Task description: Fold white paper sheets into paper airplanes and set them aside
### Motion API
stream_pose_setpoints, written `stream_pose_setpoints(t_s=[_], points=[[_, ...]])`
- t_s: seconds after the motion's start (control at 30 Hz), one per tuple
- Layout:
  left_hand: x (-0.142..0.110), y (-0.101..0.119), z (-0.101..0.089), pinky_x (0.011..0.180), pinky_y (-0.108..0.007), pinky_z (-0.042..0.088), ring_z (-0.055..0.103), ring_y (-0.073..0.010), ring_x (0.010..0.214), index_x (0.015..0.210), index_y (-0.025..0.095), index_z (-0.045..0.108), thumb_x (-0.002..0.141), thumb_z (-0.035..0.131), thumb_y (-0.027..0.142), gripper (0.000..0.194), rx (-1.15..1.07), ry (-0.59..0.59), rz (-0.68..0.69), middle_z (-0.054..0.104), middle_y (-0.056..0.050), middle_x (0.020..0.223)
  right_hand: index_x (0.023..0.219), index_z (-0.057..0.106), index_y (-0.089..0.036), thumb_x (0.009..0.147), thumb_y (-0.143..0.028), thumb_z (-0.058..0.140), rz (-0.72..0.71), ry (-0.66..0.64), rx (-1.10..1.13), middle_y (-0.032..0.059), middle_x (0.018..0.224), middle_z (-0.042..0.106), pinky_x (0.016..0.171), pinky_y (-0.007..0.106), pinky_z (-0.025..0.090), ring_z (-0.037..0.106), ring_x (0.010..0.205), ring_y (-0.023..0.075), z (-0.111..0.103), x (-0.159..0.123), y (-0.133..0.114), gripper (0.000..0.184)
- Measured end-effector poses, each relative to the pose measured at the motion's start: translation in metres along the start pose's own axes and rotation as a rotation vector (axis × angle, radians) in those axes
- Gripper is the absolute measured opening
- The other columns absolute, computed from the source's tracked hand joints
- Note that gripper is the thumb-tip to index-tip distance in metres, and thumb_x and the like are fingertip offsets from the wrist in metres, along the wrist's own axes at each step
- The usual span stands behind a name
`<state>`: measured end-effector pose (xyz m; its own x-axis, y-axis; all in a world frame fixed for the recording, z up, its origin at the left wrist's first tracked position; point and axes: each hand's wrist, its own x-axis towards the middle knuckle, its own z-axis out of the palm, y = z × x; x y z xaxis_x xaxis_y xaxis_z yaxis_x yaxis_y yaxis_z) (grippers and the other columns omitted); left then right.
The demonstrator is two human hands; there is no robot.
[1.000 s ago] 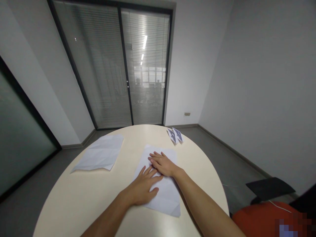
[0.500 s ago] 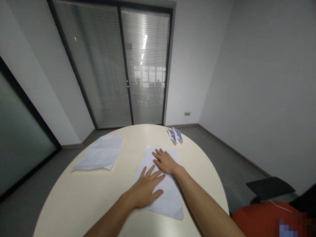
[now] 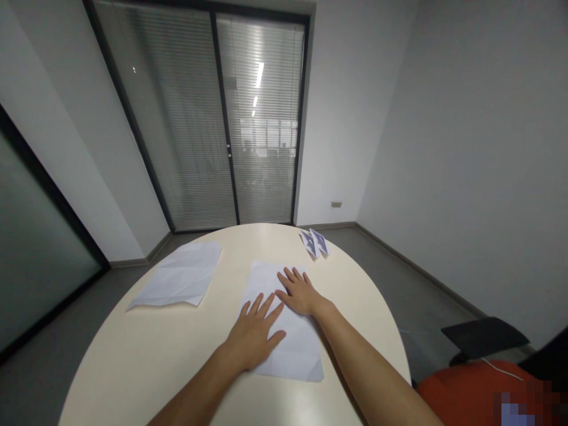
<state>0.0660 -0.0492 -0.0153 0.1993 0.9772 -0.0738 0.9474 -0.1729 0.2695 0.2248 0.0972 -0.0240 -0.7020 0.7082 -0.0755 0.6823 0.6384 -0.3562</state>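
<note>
Both our hands lie palm-down with fingers spread, the left hand [image 3: 254, 338] near and the right hand [image 3: 300, 294] farther right, on the white sheet [image 3: 293, 349] mid-table; we can read no writing, the small folded card's [image 3: 320, 242] dark print at the far right is unclear, and our palms hide the sheet's middle

Creased white paper [image 3: 186, 275] and two folded, dark-printed cards [image 3: 314, 244] are lying near the far edge of a round, pale surface [image 3: 186, 349]
Beyond it, blinds [image 3: 266, 183] are hanging at dark-framed glass panels [image 3: 190, 118]; a small wall plate [image 3: 336, 205] is sitting low on the pale wall [image 3: 341, 118], and a red seat [image 3: 457, 390] with a black armrest [image 3: 486, 338] is standing at the right
</note>
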Motion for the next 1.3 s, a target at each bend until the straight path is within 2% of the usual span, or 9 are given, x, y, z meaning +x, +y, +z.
stream_pose_setpoints(t_s=[0.1,0.2,0.23,0.33,0.47,0.83,0.93,1.17,1.3], points=[[-0.001,-0.009,-0.002,0.120,-0.059,0.022,0.017,-0.0342,0.152,0.154,0.029,0.035,0.096,0.046,0.051,0.063,0.005,-0.001,0.019,0.022,-0.006,0.165,0.160,0.021,-0.023,0.097,-0.068,0.028,-0.032,-0.011,0.017,0.0087,0.167,0.009,0.121,0.058,0.002,0.000,0.154,0.0346,0.001,0.000,0.001,0.078],[0.001,-0.026,-0.004,0.122,-0.048,0.024,0.024,-0.0272,0.151,0.153,0.025,0.037,0.098,0.045,0.048,0.061,0.007,0.038,0.064,0.028,-0.006,0.163,0.160,0.022,-0.022,0.096,-0.069,0.030,-0.045,-0.013,0.019,0.0091,0.167,0.011,0.121,0.059,0.002,0.001,0.154,0.0349,0.001,-0.001,0.001,0.079],[0.002,-0.031,-0.004,0.122,-0.047,0.022,0.023,-0.0263,0.151,0.153,0.025,0.038,0.098,0.044,0.048,0.060,0.009,0.056,0.063,0.029,-0.007,0.163,0.160,0.023,-0.022,0.096,-0.069,0.031,-0.052,-0.016,0.018,0.0092,0.167,0.012,0.121,0.059,0.002,0.002,0.154,0.0350,0.000,-0.002,0.000,0.079],[0.005,-0.045,-0.003,0.122,-0.047,0.021,0.026,-0.0253,0.151,0.153,0.022,0.038,0.099,0.041,0.048,0.060,0.029,0.102,0.013,0.030,-0.009,0.162,0.159,0.025,-0.024,0.095,-0.070,0.033,-0.072,-0.027,0.014,0.0093,0.167,0.013,0.120,0.060,0.001,0.003,0.153,0.0356,-0.001,-0.004,-0.002,0.080],[0.006,-0.051,-0.003,0.122,-0.047,0.022,0.027,-0.0247,0.150,0.152,0.018,0.038,0.101,0.034,0.042,0.057,0.067,0.113,-0.065,0.031,-0.010,0.162,0.159,0.024,-0.026,0.093,-0.074,0.035,-0.108,-0.056,0.031,0.0088,0.167,0.013,0.120,0.061,0.001,0.003,0.153,0.0358,-0.003,-0.007,-0.007,0.083],[0.009,-0.060,0.002,0.123,-0.055,0.015,0.021,-0.0279,0.152,0.153,0.022,0.037,0.099,0.037,0.050,0.061,0.071,0.140,-0.123,0.029,-0.009,0.162,0.158,0.026,-0.030,0.088,-0.075,0.045,-0.189,-0.114,0.076,0.0064,0.166,0.014,0.120,0.061,0.001,0.003,0.153,0.0358,-0.006,-0.010,-0.012,0.086],[0.009,-0.060,0.001,0.122,-0.055,0.016,0.021,-0.0280,0.152,0.154,0.022,0.036,0.100,0.034,0.051,0.061,0.071,0.135,-0.133,0.028,-0.009,0.162,0.159,0.024,-0.030,0.085,-0.079,0.045,-0.144,-0.120,0.077,0.0062,0.167,0.012,0.121,0.060,0.000,0.001,0.153,0.0355,-0.007,-0.009,-0.010,0.091],[0.009,-0.058,0.000,0.122,-0.056,0.014,0.016,-0.0292,0.153,0.156,0.019,0.031,0.101,0.031,0.050,0.063,0.075,0.104,-0.153,0.022,-0.010,0.164,0.159,0.020,-0.028,0.083,-0.082,0.045,0.069,-0.134,0.024,0.0097,0.167,0.006,0.118,0.064,-0.001,-0.003,0.152,0.0396,-0.017,-0.010,0.010,0.097],[0.010,-0.058,0.002,0.122,-0.057,0.014,0.016,-0.0300,0.153,0.155,0.019,0.032,0.101,0.031,0.050,0.062,0.080,0.122,-0.166,0.022,-0.010,0.164,0.157,0.030,-0.027,0.088,-0.072,0.050,0.103,-0.081,0.002,0.0138,0.167,0.010,0.117,0.066,0.003,-0.001,0.152,0.0421,-0.022,-0.011,0.022,0.085]])
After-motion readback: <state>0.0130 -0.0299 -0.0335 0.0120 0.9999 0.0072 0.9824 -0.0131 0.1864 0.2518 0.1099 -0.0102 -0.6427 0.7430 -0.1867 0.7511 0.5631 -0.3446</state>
